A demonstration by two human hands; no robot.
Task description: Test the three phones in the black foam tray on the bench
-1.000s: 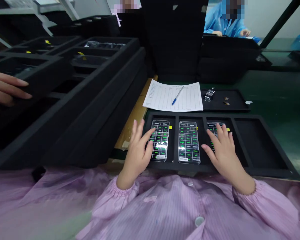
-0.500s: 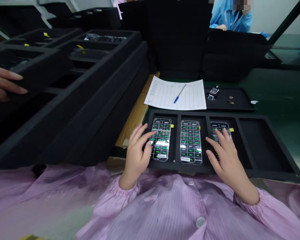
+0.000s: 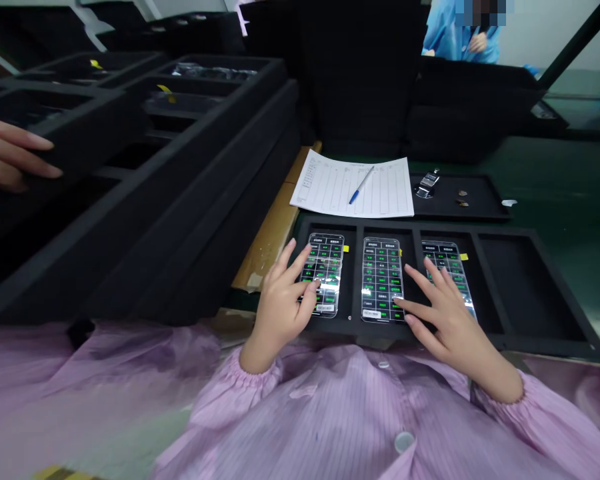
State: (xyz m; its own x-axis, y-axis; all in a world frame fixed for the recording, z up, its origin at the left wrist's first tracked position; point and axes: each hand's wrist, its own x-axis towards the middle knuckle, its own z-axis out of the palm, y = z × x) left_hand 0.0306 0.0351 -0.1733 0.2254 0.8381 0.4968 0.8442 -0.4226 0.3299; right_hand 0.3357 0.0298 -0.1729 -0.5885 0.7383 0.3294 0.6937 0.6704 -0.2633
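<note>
Three lit smartphones lie face up in a black foam tray (image 3: 490, 287), each showing a grid with green text. My left hand (image 3: 283, 300) is over the left phone (image 3: 330, 267), fingers apart and the index fingertip at its screen. With fingers spread, my right hand (image 3: 445, 310) reaches to the middle phone (image 3: 381, 273), its index fingertip at the lower right of that screen. The right phone (image 3: 443, 257) is partly covered by my right hand. Yellow tabs stick out at the phones' right edges. Neither hand holds anything.
Behind the tray lie a printed form (image 3: 325, 187) and a blue pen (image 3: 361, 187). A shallow black tray (image 3: 485, 200) carries small parts. Stacked black foam trays (image 3: 260, 133) rise at left, where another person's hand (image 3: 15, 153) rests. A person in blue (image 3: 437, 30) is across the table.
My right hand has moved left from the right phone to the middle phone. My left index finger has shifted lower on the left phone. The person in blue has moved a hand.
</note>
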